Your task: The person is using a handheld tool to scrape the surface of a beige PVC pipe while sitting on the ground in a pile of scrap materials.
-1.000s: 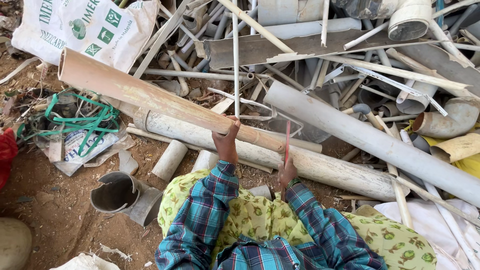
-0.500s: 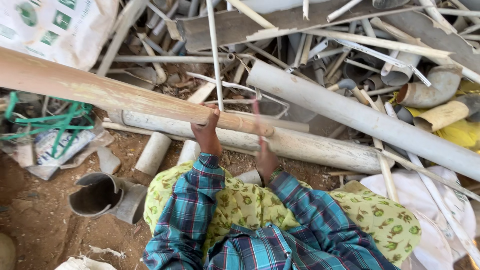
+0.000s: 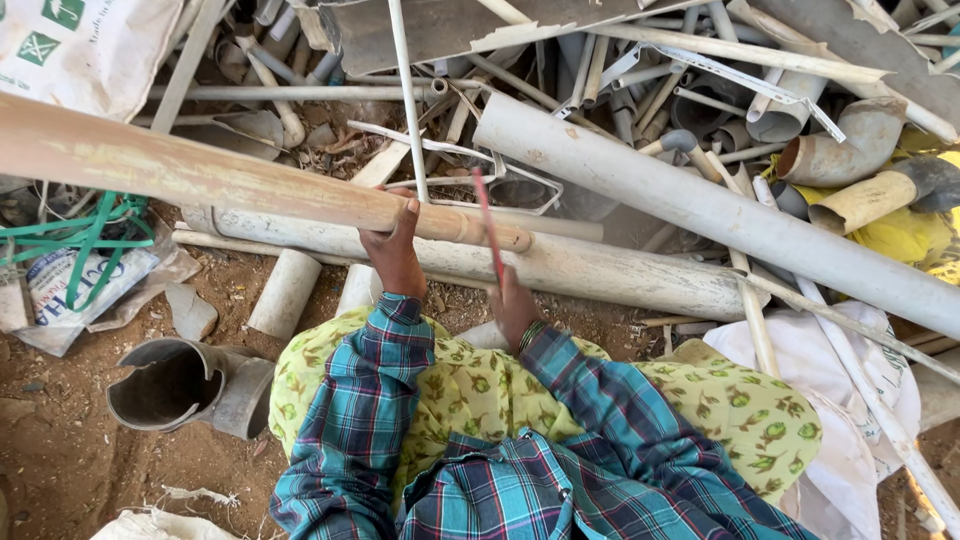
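My left hand [image 3: 392, 250] grips a long tan plastic pipe [image 3: 200, 178] that runs from the left edge to about the middle of the view. My right hand [image 3: 512, 305] is closed on the handle of a thin red blade [image 3: 488, 222], which stands up against the pipe near its right end. Under the tan pipe lies a dirty white pipe [image 3: 620, 275] on the ground. My sleeves are blue-green plaid and my lap is covered in yellow-green patterned cloth.
A heap of grey and white pipes, bends [image 3: 850, 150] and strips fills the back. A thick grey pipe [image 3: 700, 205] slants to the right. A grey pipe fitting [image 3: 185, 385] sits on the dirt at left, beside green strapping [image 3: 85, 240] and white sacks [image 3: 85, 45].
The tan pipe has slid to the left across the view under my left hand. My right hand with the red blade stays near the pipe's right end.
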